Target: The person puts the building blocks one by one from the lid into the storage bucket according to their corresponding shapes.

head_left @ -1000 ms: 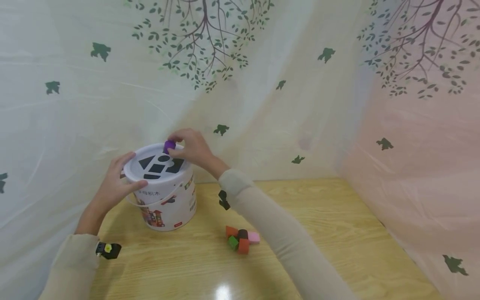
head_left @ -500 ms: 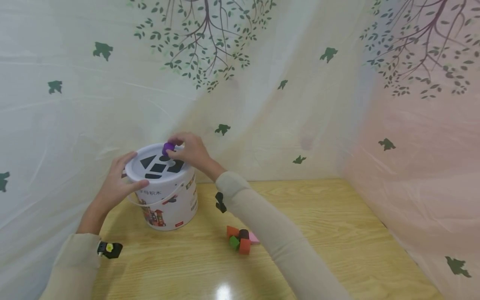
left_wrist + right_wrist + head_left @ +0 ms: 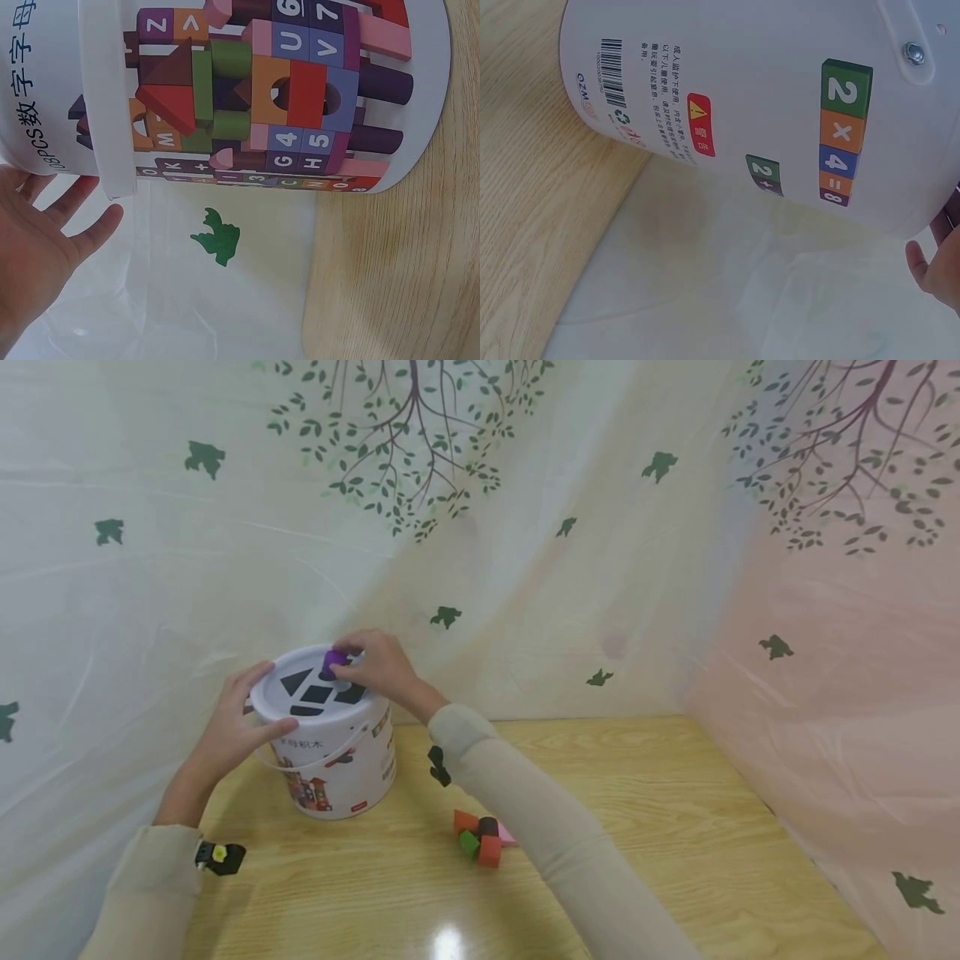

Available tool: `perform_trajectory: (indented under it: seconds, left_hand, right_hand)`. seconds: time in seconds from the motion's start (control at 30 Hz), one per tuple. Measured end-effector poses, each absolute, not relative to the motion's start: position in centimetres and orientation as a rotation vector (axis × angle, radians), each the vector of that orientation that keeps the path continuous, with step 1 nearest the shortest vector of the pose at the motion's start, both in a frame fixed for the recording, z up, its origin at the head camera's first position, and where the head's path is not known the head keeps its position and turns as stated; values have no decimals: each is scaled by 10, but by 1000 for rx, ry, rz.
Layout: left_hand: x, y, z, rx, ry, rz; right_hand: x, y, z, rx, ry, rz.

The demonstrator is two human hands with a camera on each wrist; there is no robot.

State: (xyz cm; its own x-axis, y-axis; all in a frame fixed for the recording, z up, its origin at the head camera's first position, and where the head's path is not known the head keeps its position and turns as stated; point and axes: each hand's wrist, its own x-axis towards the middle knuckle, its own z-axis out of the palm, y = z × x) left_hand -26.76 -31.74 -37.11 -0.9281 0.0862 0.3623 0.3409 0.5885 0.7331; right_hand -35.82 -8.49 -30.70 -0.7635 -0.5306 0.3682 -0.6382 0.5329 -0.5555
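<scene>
Purple block (image 3: 334,663) is at the round hole (image 3: 325,677) in the white lid (image 3: 267,693), pinched in the right hand (image 3: 384,665), thumb and fingers closed down to its width. Half a second ago it sat slightly higher with the hole showing; now it covers most of it. Reads as lined up, not yet through. Left hand (image 3: 228,727) spread wide on the lid rim, likely steadying the bucket (image 3: 345,785). Loose blocks (image 3: 490,852) on the tabletop (image 3: 660,810), apart from the bucket.
</scene>
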Motion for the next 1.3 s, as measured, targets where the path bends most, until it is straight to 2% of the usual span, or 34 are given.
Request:
perform_trajectory:
  seconds: [1.3]
  left_hand:
    - [-268, -316, -371, -333, -2536, -1247]
  right_hand:
    - [-364, -63, -304, 960, -2653, 929]
